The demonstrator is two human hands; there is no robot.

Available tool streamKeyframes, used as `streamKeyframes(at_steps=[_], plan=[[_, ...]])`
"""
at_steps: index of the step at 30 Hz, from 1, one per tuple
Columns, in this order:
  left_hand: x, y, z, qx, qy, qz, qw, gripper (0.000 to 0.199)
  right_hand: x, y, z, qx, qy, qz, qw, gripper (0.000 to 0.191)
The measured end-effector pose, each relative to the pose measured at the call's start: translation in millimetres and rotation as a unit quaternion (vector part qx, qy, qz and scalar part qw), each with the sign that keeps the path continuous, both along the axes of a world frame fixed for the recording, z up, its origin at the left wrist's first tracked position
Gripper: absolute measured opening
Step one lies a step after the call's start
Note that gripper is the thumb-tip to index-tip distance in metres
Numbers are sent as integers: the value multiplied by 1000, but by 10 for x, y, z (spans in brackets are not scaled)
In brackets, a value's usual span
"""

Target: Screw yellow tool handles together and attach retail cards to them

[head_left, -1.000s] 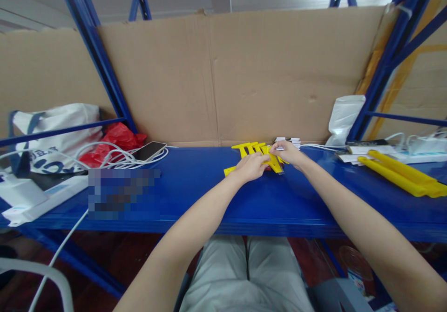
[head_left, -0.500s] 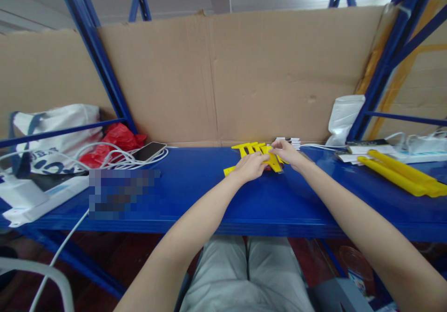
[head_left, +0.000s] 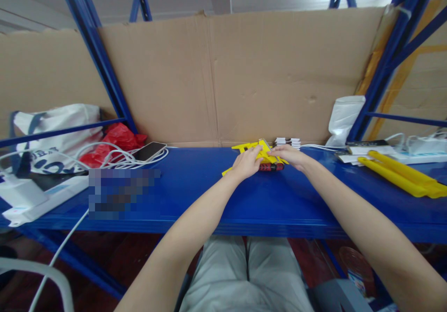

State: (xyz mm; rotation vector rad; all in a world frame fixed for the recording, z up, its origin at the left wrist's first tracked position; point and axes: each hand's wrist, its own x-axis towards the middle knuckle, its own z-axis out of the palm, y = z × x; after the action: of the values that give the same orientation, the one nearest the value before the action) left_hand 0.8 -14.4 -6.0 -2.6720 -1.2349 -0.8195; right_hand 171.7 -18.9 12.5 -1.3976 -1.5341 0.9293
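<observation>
Several yellow plastic pieces (head_left: 243, 145) lie near the back of the blue shelf. My left hand (head_left: 248, 162) is closed over them, gripping a yellow plastic piece (head_left: 264, 152) that stands tilted, a greyish edge toward its top. My right hand (head_left: 288, 155) holds the same piece at its right side, fingers pressed together. Just below the hands lies a red and black tool handle (head_left: 272, 166); the rest of it is covered. My fingers hide much of the yellow pieces.
Small white pieces (head_left: 287, 142) sit behind my right hand. Long yellow tubes (head_left: 398, 172) lie right, near a white pouch (head_left: 344, 118). To the left are a phone (head_left: 150, 151), white cables (head_left: 115, 160), a red bag (head_left: 120, 137) and a power strip (head_left: 52, 200). Cardboard (head_left: 261, 79) closes the back.
The yellow piece between my hands has been tipped up from its lower, slanting position. My left hand has moved slightly left, and the red and black handle shows more.
</observation>
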Motion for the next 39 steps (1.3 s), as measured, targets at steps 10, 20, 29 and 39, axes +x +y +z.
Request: streamKeyframes(at_steps=[10,20,29,39], plan=[[25,-81,20,-30,67,63,995,52,-19,6,-3,30,-9,15,999,19],[-21,-68,51,-63,93,67,991,53,69,190,-158,108,-101,23,989,22],[-43,-31,16,-101,90,29,990,50,633,217,-125,128,-502,-181,836,37],[-43,-23,9,-97,108,36,989,51,907,199,-211,-55,-544,-188,816,48]])
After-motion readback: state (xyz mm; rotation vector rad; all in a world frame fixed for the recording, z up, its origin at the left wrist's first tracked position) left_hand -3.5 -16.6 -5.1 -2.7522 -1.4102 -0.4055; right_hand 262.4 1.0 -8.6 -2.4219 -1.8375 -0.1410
